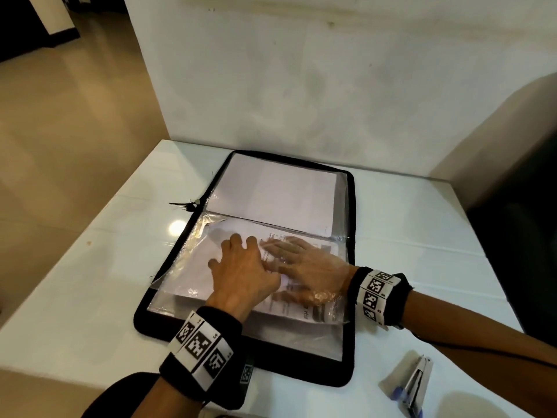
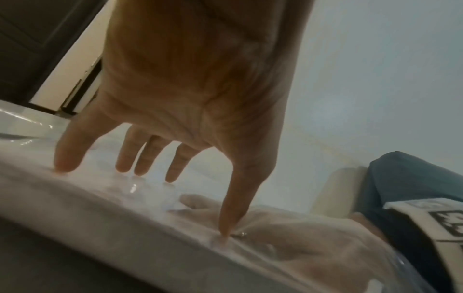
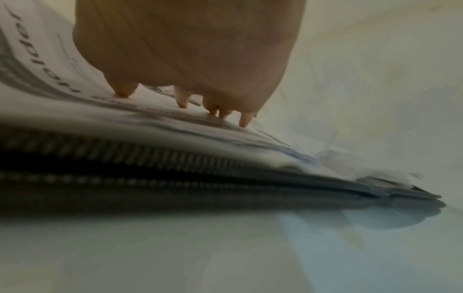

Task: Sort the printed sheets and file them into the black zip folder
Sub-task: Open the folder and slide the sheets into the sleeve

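The left hand (image 1: 245, 271), nearest the head camera at the folder's near half, is laid flat on top of a clear plastic sleeve (image 1: 180, 267), fingers spread and straight, pressing and gripping nothing. The right hand (image 1: 304, 267) is slid inside that sleeve from the folder's right edge; its fingers are seen resting straight on the printed sheets (image 1: 295, 303), with nothing pinched.

The black zip folder (image 1: 241, 372) is spread open on the white table (image 1: 422, 221), its long axis running from the near edge away toward the wall, the spine crossing it left to right. The sheets are lodged in the near half, their long edge lying along the spine, the text read sideways. A stapler (image 1: 417, 380) is seen right of the folder's near corner.

The thin sleeve could be crumpled or torn if the inner hand is withdrawn quickly, and the sheets could be dragged out with it or left skewed, since little holds them but the upper palm's pressure.
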